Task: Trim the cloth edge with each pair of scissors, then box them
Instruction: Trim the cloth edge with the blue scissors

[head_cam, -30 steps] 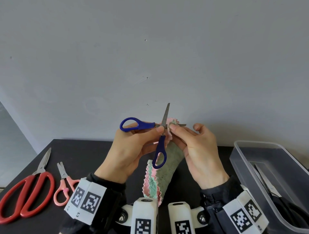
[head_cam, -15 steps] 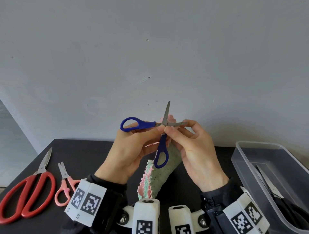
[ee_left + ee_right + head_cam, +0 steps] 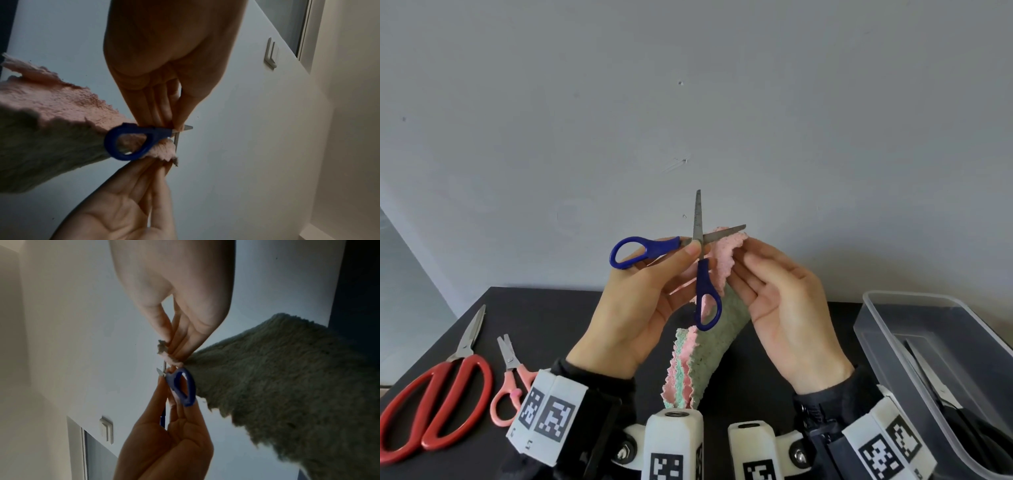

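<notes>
Cloth held up above table, pinched at pink top edge by right hand, rest hanging down between wrists. Blue scissors gripped near pivot by left hand, thumb and fingertips pinching; blades wide apart, one upright, one lying along cloth edge. Handle loops free of fingers. Red scissors and pink scissors flat on table, left side. Box at right, one black-handled pair inside.
</notes>
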Demonstrator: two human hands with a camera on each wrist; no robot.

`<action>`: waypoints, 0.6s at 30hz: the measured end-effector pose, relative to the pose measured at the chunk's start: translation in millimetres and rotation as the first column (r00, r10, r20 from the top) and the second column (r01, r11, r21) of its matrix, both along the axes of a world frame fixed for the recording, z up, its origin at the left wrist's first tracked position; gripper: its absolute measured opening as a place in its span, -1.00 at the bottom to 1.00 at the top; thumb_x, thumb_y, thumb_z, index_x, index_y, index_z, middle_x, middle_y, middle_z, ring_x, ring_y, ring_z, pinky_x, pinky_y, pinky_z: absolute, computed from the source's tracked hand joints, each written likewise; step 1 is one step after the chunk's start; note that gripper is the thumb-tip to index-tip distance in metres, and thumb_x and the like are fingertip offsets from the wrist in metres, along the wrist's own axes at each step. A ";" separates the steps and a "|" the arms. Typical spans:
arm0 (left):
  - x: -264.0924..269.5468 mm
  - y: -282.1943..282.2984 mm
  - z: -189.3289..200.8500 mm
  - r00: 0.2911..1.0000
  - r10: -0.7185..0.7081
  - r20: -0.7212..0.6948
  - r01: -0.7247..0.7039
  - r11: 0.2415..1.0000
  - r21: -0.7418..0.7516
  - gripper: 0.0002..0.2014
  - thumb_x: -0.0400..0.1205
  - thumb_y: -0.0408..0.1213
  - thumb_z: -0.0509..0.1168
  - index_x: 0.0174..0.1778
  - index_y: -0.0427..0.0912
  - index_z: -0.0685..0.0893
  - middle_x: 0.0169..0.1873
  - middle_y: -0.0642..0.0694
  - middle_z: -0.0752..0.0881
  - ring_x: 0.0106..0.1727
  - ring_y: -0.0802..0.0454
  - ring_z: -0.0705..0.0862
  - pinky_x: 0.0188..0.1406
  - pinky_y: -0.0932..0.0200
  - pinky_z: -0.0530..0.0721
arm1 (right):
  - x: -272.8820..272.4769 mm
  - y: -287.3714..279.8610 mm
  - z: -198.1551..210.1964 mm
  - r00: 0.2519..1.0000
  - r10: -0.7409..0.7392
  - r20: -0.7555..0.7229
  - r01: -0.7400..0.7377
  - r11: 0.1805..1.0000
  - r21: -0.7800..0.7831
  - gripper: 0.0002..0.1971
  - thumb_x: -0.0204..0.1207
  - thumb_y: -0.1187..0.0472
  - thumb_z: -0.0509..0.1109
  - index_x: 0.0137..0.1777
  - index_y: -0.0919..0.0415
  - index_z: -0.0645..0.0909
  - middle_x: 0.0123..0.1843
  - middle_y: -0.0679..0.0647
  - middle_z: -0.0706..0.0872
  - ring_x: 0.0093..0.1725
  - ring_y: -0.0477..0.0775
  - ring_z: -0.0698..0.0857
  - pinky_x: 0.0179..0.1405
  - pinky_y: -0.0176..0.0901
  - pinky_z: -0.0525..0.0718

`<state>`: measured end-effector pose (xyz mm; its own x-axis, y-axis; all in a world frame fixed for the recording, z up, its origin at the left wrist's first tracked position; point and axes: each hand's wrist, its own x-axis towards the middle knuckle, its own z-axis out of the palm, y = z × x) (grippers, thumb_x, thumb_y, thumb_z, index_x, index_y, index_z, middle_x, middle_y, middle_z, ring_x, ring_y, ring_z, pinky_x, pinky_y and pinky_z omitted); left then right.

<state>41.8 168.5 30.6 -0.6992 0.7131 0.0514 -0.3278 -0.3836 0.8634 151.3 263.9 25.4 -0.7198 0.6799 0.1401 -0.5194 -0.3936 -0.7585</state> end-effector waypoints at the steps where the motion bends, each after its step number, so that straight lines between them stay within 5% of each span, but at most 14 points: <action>1: -0.7 0.2 0.2 1.000 0.002 0.007 -0.002 1.000 0.003 -0.67 0.34 -0.37 0.42 0.02 -0.38 0.72 -0.15 -0.19 0.83 -0.19 -0.05 0.81 -0.32 0.13 0.78 | -0.2 -1.0 -0.2 1.000 -0.004 0.013 0.003 1.000 0.024 -0.79 0.42 0.40 0.34 0.00 0.29 0.74 -0.05 0.20 0.84 -0.04 0.09 0.83 -0.13 -0.23 0.77; 7: 1.2 0.8 -3.6 0.997 -0.069 -0.043 0.067 0.996 -0.057 -0.65 0.35 -0.36 0.44 0.04 -0.41 0.72 -0.05 -0.29 0.80 -0.08 -0.14 0.79 -0.20 0.08 0.78 | -0.8 -10.7 1.3 0.985 -0.102 0.138 0.083 0.986 0.142 -0.66 0.11 0.24 0.52 -0.09 0.29 0.64 -0.24 0.04 0.85 -0.25 -0.02 0.83 -0.41 -0.29 0.72; 18: 0.8 -4.2 -0.6 0.969 -0.103 -0.225 0.078 0.990 -0.117 -0.82 0.37 -0.35 0.44 -0.18 -0.35 0.69 -0.18 -0.27 0.80 -0.10 -0.21 0.80 -0.14 0.02 0.77 | -1.8 -10.6 0.4 0.980 -0.182 0.079 0.179 0.983 0.051 -0.52 0.10 0.28 0.55 -0.13 0.17 0.30 -0.27 0.20 0.83 -0.27 0.09 0.82 -0.35 -0.21 0.75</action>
<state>42.6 164.3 30.0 -0.6097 0.7830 0.1234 -0.1447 -0.2629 0.9539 149.5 253.3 25.8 -0.5961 0.7943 0.1172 -0.5135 -0.2649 -0.8162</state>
